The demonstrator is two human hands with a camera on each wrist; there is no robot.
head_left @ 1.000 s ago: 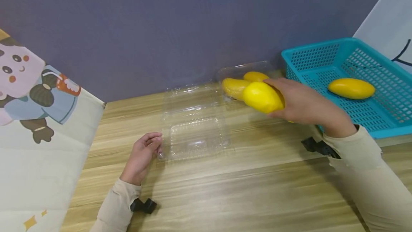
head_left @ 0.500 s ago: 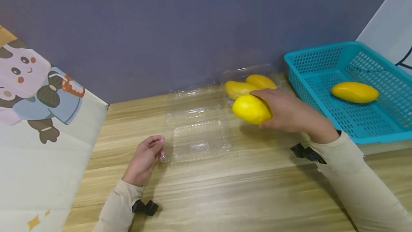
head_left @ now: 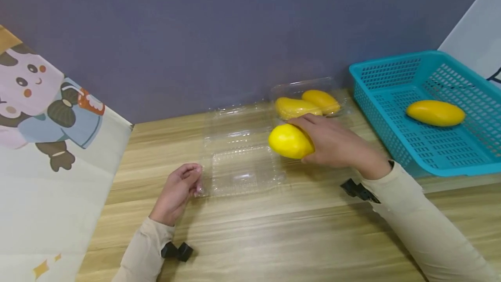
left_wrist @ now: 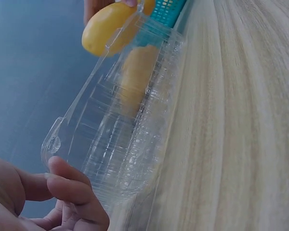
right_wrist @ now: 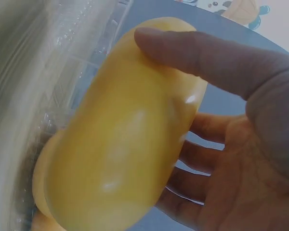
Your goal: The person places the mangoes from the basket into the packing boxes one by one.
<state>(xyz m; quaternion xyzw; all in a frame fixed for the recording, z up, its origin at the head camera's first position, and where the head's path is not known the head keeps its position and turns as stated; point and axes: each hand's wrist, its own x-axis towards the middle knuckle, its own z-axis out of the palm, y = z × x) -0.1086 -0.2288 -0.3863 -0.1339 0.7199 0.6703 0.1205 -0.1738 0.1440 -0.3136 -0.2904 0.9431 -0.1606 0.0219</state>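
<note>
My right hand (head_left: 332, 140) grips a yellow mango (head_left: 290, 142), thumb on one side and fingers on the other. It hangs at the right edge of an open clear plastic clamshell box (head_left: 244, 171), whose lid (head_left: 235, 123) lies folded back toward the wall. With thumb and fingertips, my left hand (head_left: 178, 190) pinches the box's left front corner; the left wrist view shows the fingers at the clear rim (left_wrist: 52, 139). Behind the right hand, a second clear box (head_left: 303, 85) contains two mangoes (head_left: 321, 100).
A teal plastic basket (head_left: 395, 142) stands at the right with one mango (head_left: 435, 113) inside. A grey-blue wall (head_left: 195, 42) rises behind the wooden table (head_left: 250, 238). A white panel with a cartoon cow (head_left: 35, 82) borders the left.
My right hand has carried the mango leftward, from in front of the filled box to the open box's right edge. The left hand stays at its corner.
</note>
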